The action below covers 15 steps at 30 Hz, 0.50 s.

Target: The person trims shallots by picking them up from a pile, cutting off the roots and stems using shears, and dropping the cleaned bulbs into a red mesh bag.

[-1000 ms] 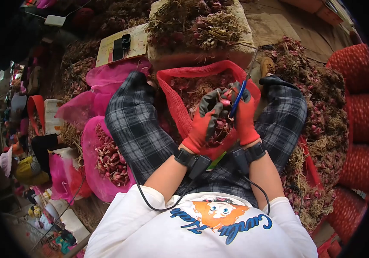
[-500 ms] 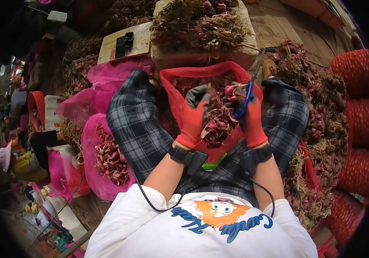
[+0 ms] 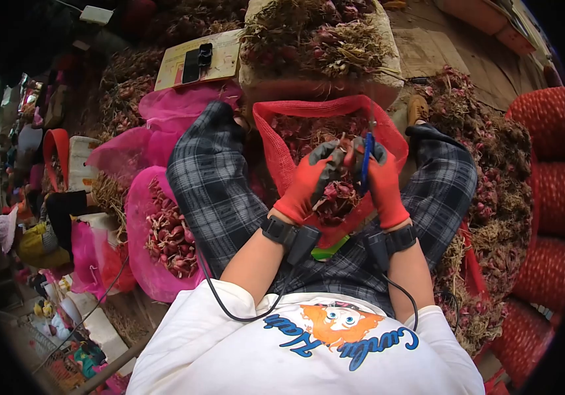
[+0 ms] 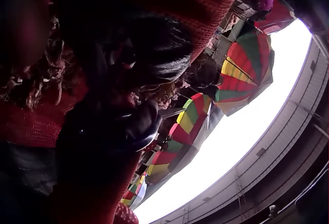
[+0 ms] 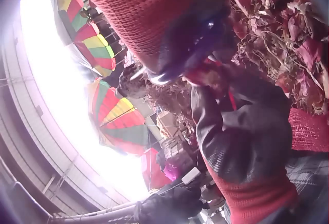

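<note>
Both hands wear red gloves with dark grey palms and fingers, and they meet over a red mesh bag. Reddish shallots with dry skins fill the bag. The left hand pinches a shallot between thumb and fingers, as the right wrist view shows. Close beside it, the right hand grips blue-handled scissors, whose blades point away from the body. Dark glove fingers and shadow hide much of the grip in the left wrist view.
A pink mesh bag of shallots stands by the left leg. Bunched shallots cover a pale block ahead and a heap on the right. Full red sacks line the right edge. A phone lies on a board.
The hands were close together, then parted, with the right hand holding shallots beside the scissors. Now the left hand has moved back right to meet the right hand.
</note>
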Motion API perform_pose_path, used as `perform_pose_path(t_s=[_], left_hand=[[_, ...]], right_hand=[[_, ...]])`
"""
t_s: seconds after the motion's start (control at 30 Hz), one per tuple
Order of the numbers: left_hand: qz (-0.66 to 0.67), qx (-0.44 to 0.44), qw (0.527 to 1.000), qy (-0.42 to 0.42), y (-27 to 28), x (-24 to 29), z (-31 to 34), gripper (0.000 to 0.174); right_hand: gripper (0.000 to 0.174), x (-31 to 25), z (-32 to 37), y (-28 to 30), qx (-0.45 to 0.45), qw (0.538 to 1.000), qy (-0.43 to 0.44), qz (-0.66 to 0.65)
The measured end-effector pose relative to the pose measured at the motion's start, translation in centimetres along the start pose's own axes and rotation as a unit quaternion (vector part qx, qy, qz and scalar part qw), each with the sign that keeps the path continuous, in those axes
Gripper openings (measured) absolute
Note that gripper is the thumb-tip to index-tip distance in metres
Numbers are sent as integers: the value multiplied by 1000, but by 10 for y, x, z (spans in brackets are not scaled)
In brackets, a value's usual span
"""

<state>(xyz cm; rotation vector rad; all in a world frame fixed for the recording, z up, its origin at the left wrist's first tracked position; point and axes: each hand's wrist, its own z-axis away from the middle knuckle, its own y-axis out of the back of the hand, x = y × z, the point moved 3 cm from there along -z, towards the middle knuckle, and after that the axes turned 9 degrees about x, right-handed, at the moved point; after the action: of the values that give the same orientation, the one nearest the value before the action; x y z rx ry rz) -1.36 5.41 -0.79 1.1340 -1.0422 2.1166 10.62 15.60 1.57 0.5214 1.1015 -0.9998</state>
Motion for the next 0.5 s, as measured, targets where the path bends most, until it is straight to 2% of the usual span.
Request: perform_pose_path(t_s=[0.03,0.1,0.13,0.2,0.3,0.4,0.43,0.5], left_hand=[[-64,8,997,-35,2,3,0,22],[-24,30,999,-27,3,5,0,18],[-4,40,999,-24,3,5,0,17],[84,67,991,86,8,3,-1,18],[72,70,994,39,10,-9,-8,20],[84,30,995,50,9,-4,-1,22],[57,35,996,53,6,0,1,22],[5,46,997,61,1,7,5,23]], right_hand=[[22,-4,1,1,22,999,42,-5],[25,-13,3,3,68,989,127,-15],[26,-19,6,0,41,987,158,-1],[29,-30,15,-8,-15,976,217,25],[28,-16,15,-18,-55,970,229,66],[28,-25,17,-20,-39,922,297,243],[27,-15,12,-20,-49,948,262,173],[27,-17,14,-20,-67,952,246,169]])
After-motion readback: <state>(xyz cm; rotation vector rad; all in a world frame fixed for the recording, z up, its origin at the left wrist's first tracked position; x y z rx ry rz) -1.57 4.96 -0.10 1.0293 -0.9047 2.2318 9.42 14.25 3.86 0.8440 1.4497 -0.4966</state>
